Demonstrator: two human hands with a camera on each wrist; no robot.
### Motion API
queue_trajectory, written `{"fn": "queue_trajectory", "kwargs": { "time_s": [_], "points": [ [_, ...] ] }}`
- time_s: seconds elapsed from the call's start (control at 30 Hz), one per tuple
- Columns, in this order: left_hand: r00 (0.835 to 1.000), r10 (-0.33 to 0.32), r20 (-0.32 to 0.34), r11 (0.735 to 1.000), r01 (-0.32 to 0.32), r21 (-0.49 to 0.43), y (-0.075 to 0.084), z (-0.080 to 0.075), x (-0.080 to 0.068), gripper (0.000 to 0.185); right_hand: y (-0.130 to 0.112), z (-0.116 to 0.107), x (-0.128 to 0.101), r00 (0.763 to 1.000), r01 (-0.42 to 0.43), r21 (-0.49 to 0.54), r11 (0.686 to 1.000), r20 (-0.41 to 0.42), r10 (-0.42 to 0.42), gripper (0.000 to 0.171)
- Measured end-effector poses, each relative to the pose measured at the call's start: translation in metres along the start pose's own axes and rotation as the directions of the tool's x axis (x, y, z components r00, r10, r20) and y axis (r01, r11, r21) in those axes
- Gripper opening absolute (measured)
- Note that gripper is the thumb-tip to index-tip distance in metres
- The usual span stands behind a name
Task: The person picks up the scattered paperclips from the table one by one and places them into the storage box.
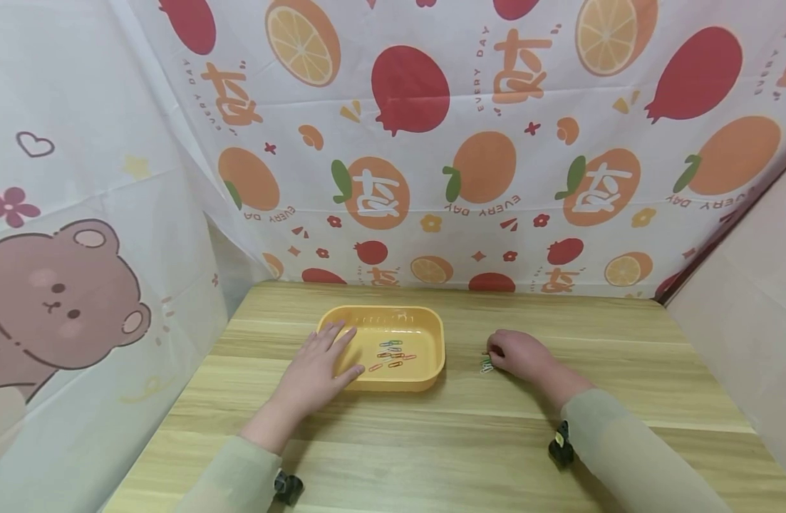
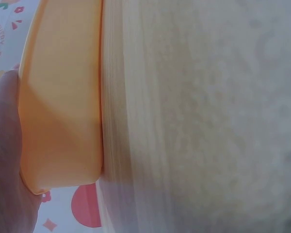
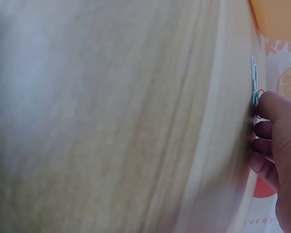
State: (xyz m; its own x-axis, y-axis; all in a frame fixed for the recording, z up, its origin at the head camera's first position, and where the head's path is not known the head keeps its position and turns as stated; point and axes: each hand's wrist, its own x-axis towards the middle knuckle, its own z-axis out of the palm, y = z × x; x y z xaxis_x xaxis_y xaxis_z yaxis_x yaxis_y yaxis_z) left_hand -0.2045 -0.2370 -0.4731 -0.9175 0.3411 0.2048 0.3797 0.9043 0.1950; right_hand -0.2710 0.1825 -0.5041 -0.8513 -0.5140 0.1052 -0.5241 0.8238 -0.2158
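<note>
A yellow tray [image 1: 425, 367] stands on the table, with several coloured paper clips [image 1: 395, 364] scattered on its floor. My left hand [image 1: 317, 369] rests over the tray's left side, its fingers spread and straight. To the right of the tray, my right hand [image 1: 522, 354] is low at the tabletop, fingers curled and fingertips down. Its thumb and fingertips pinch a reddish-brown paper clip [image 3: 261, 91], partly hidden by them. A white paper clip [image 3: 253, 73] and a green paper clip [image 3: 256, 97] lie right beside these fingertips.
The wood-grain table [image 1: 393, 442] ends at a fruit-printed cloth [image 1: 431, 178] along the back. Another cloth with a bear print [image 1: 59, 299] hangs at the left, and a pale panel [image 1: 745, 285] stands at the right. Each sleeve carries a small black device.
</note>
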Motion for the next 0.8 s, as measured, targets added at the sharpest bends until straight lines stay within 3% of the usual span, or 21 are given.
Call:
{"fn": "queue_trajectory", "kwargs": {
  "time_s": [0.53, 0.8],
  "points": [
    [1.000, -0.001, -0.010, 1.000, 0.001, -0.006, 0.000, 0.001, 0.000, 0.080, 0.005, 0.000, -0.008, 1.000, -0.020, 0.108, 0.994, -0.021, 0.022, 0.006],
    [1.000, -0.010, 0.000, 1.000, 0.010, -0.003, -0.001, 0.002, 0.000, 0.080, 0.009, 0.004, -0.017, 0.992, -0.066, 0.209, 0.976, -0.095, 0.087, 0.008]
  ]
}}
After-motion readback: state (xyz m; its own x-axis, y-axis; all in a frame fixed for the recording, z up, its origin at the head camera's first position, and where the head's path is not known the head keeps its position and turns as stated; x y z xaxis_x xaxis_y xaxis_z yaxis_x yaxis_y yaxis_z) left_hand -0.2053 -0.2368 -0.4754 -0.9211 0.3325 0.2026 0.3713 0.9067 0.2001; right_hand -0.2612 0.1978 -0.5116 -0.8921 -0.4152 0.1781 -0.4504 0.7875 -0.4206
